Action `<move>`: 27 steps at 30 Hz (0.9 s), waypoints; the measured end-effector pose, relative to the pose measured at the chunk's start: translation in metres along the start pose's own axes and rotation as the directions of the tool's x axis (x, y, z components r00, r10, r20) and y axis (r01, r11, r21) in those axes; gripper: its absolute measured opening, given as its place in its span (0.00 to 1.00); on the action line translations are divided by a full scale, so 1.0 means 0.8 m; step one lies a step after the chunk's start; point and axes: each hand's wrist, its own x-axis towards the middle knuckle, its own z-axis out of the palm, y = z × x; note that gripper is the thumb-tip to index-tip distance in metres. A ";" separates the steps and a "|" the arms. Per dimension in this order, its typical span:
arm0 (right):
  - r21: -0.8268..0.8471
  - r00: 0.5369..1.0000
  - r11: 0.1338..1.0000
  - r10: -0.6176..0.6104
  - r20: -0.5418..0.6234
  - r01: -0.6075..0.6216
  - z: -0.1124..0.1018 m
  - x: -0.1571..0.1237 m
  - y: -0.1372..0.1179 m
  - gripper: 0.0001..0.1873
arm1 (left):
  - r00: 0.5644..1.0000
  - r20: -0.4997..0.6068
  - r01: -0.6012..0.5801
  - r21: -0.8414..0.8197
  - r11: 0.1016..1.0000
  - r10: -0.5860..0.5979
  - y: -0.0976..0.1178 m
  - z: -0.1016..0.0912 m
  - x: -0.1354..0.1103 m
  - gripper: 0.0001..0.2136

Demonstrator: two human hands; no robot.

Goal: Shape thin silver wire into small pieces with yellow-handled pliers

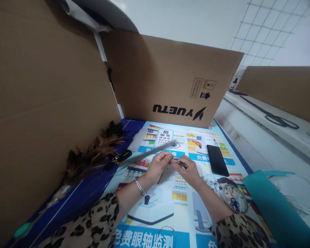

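My left hand (158,167), with a silver bangle at the wrist, is closed in a pinch over the printed mat. Close against it, my right hand (188,169) is closed too, its fingertips nearly meeting the left ones. Something small and thin is pinched between them, too fine to make out. A dark bit shows between the right fingers. Just behind the left hand lies a bundle of thin metal wires (155,150), slanting across the mat. Right of my right hand rests a black smartphone (217,160).
Cardboard panels (144,75) stand at the back and left. Brown feathers (93,155) and a black fob (125,155) lie on the left. A clear round ring-shaped item (245,203) and a teal box (276,206) are on the right. Scissors (279,120) lie on a ledge beyond.
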 end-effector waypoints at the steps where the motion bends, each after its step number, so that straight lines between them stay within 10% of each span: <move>1: 0.010 0.999 0.999 -0.033 -0.001 0.033 0.001 -0.001 -0.001 0.11 | 1.000 0.012 0.004 -0.025 1.000 -0.004 -0.001 0.000 0.000 0.08; 27: -0.353 0.905 0.842 -0.424 0.036 0.408 0.005 -0.016 -0.024 0.02 | 0.963 0.239 0.215 -0.418 0.882 -0.121 0.000 -0.002 -0.003 0.11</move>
